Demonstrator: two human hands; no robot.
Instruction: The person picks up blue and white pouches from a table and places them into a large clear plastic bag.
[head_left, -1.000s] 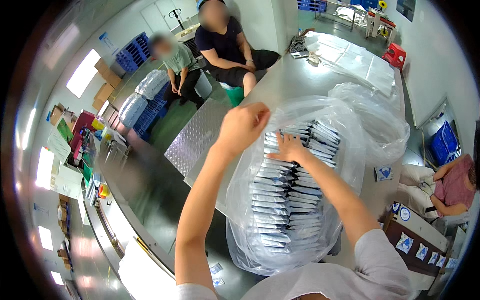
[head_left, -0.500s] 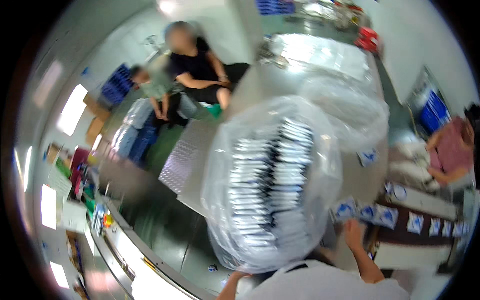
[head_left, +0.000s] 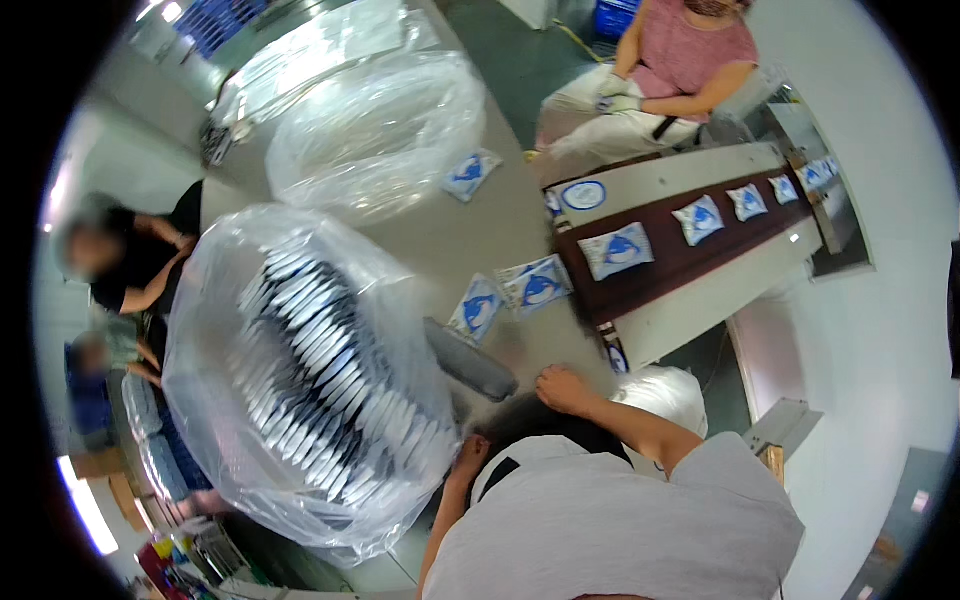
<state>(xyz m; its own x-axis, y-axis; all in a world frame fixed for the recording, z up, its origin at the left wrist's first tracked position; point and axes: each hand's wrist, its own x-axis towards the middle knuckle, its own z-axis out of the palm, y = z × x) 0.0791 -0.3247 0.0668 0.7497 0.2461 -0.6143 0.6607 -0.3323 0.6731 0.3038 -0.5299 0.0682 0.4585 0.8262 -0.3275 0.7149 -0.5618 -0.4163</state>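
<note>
A large clear plastic bag [head_left: 215, 420] bulges open on the table, packed with several rows of standing white packets [head_left: 345, 375]. My left hand [head_left: 472, 458] is at the bag's near right edge, its fingers bent against the plastic and partly hidden. My right hand [head_left: 562, 390] rests at the near table edge with its fingers curled in; no object shows in it. Between the bag and that hand lies a long dark grey bar [head_left: 470, 360]. Just beyond are loose white packets with a blue print, one packet [head_left: 478, 308] beside another packet [head_left: 537, 285].
A brown conveyor belt [head_left: 675, 262] at the right carries several packets in a line. Behind it sits a person in a pink top [head_left: 695, 50]. Another clear plastic bag [head_left: 375, 130] lies further along the table [head_left: 420, 235]. A person in black [head_left: 150, 265] sits at the left.
My view has swung to the right, bringing the conveyor closer to the middle and the full bag to the left. My right hand has drawn back from the packets and its fingers are curled.
</note>
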